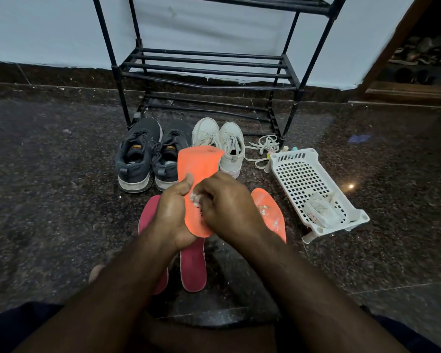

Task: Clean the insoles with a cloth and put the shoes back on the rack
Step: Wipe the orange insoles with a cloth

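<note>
Left hand (175,212) grips an orange insole (197,179), thumb on top, held up over the floor. Right hand (227,205) curled around a small white cloth (196,199), pressing it on that insole. Second orange insole (270,215) and two red insoles (192,266) lie on the floor. Dark sneakers (148,156) and white sneakers (220,141) sit before the black rack (209,70). White basket (313,189) at right.

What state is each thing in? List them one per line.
Left hand: grips the orange foam insole, held up.
Right hand: presses a small white cloth on that insole.
Second orange insole: flat on floor, white specks on it.
Two red insoles: on floor.
Dark grey sneakers: off rack, laced.
White sneakers: off rack.
Black metal rack: shelves bare.
White plastic basket: upright.
</note>
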Demonstrator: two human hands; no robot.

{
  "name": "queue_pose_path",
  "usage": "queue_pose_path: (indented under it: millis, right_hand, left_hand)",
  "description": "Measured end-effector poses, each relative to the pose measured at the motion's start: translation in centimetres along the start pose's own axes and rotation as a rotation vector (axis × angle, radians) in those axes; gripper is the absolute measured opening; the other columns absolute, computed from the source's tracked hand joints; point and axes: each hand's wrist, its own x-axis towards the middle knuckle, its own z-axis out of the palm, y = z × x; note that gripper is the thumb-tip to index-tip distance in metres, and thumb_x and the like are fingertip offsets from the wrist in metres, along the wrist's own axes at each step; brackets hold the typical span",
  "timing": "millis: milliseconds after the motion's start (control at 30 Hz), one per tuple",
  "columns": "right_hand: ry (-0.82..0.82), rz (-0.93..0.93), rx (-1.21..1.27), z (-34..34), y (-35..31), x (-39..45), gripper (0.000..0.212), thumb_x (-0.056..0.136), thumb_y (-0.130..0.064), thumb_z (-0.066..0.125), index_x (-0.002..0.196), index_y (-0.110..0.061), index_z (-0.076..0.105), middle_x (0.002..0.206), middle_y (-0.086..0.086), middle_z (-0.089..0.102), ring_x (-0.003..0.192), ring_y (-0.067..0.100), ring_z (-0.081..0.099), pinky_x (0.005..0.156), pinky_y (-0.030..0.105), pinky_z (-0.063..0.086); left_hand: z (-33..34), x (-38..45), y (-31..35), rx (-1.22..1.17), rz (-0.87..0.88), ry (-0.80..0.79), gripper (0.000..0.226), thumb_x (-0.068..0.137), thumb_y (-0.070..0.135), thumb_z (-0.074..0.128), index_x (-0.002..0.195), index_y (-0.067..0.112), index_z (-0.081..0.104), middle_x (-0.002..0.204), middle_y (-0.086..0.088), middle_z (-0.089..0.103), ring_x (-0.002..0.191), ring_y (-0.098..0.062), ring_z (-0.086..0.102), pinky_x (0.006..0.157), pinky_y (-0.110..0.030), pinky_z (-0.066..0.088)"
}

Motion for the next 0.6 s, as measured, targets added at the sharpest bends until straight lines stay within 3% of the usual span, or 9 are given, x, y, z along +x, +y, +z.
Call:
queue_pose_path:
  millis: [33, 100, 200, 267, 367, 433, 533, 600]
  right_hand:
    - [0.056, 0.007, -0.019, 0.0, 0.3, 0.1, 0.008, 0.080, -0.012, 0.067, 0.086, -0.009, 0.072, 0.083, 0.009, 0.062, 0.080, 0.030, 0.061, 0.069, 0.041, 0.051]
    - [0.081, 0.011, -0.069, -0.1, 0.5, 0.2, 0.010, 0.083, -0.016, 0.067, 0.088, -0.009, 0.073, 0.082, 0.010, 0.062, 0.079, 0.031, 0.061, 0.068, 0.040, 0.050]
    - [-0.115, 0.034, -0.099, -0.5, -0.2, -0.1, 0.015, 0.090, -0.023, 0.063, 0.098, -0.016, 0.073, 0.090, 0.009, 0.067, 0.088, 0.029, 0.062, 0.076, 0.039, 0.048]
    - [-0.248, 0.066, -0.054, -1.1, -0.7, -0.1, 0.012, 0.089, -0.023, 0.064, 0.098, -0.020, 0.072, 0.095, 0.004, 0.071, 0.092, 0.024, 0.063, 0.079, 0.037, 0.049]
    - [-0.380, 0.104, 0.062, -2.2, -0.9, -0.2, 0.009, 0.086, -0.019, 0.066, 0.090, -0.022, 0.072, 0.090, -0.003, 0.073, 0.087, 0.016, 0.065, 0.077, 0.032, 0.052]
    - [-0.302, 0.142, 0.122, -2.4, -0.6, -0.2, 0.011, 0.084, -0.015, 0.066, 0.087, -0.022, 0.073, 0.087, -0.007, 0.071, 0.083, 0.010, 0.064, 0.077, 0.029, 0.051]
    - [0.007, 0.127, 0.062, -2.0, 0.0, 0.2, 0.007, 0.087, -0.018, 0.067, 0.090, -0.022, 0.072, 0.084, -0.010, 0.059, 0.080, 0.007, 0.055, 0.076, 0.023, 0.041]
    - [0.000, 0.130, 0.012, -1.3, 0.1, 0.3, 0.010, 0.089, -0.025, 0.066, 0.096, -0.022, 0.072, 0.091, -0.004, 0.063, 0.088, 0.014, 0.059, 0.081, 0.031, 0.045]
  left_hand:
    - [0.1, -0.1, -0.2, 0.012, -0.004, -0.017, 0.054, 0.103, 0.046, 0.040, 0.081, 0.007, 0.070, 0.075, -0.007, 0.069, 0.077, -0.019, 0.070, 0.076, -0.029, 0.057]
    - [0.7, -0.5, -0.3, 0.055, -0.004, -0.023, 0.059, 0.104, 0.047, 0.037, 0.084, 0.006, 0.074, 0.078, -0.011, 0.071, 0.070, -0.025, 0.073, 0.069, -0.034, 0.058]
    - [0.9, -0.8, 0.1, 0.080, 0.016, -0.008, 0.060, 0.104, 0.050, 0.034, 0.128, 0.005, 0.065, 0.114, -0.015, 0.073, 0.105, -0.027, 0.069, 0.089, -0.040, 0.052]
    - [0.8, -0.7, 0.3, 0.099, 0.024, -0.027, 0.064, 0.103, 0.053, 0.030, 0.139, 0.009, 0.058, 0.129, -0.017, 0.067, 0.127, -0.030, 0.059, 0.102, -0.043, 0.046]
    - [0.9, -0.9, 0.8, 0.081, 0.040, -0.044, 0.064, 0.104, 0.053, 0.028, 0.137, 0.009, 0.059, 0.122, -0.022, 0.070, 0.112, -0.031, 0.069, 0.099, -0.047, 0.047]
    - [1.0, -1.0, 1.0, 0.071, 0.051, -0.057, 0.063, 0.105, 0.052, 0.028, 0.136, 0.006, 0.059, 0.122, -0.021, 0.070, 0.107, -0.032, 0.070, 0.102, -0.047, 0.046]
    - [1.0, -1.1, 0.8, 0.066, 0.058, -0.038, 0.056, 0.106, 0.046, 0.032, 0.120, 0.003, 0.065, 0.100, -0.018, 0.075, 0.089, -0.030, 0.073, 0.096, -0.046, 0.048]
    - [1.1, -1.2, 0.6, 0.057, 0.047, -0.030, 0.057, 0.106, 0.047, 0.034, 0.128, 0.002, 0.062, 0.107, -0.018, 0.072, 0.089, -0.030, 0.072, 0.096, -0.046, 0.049]
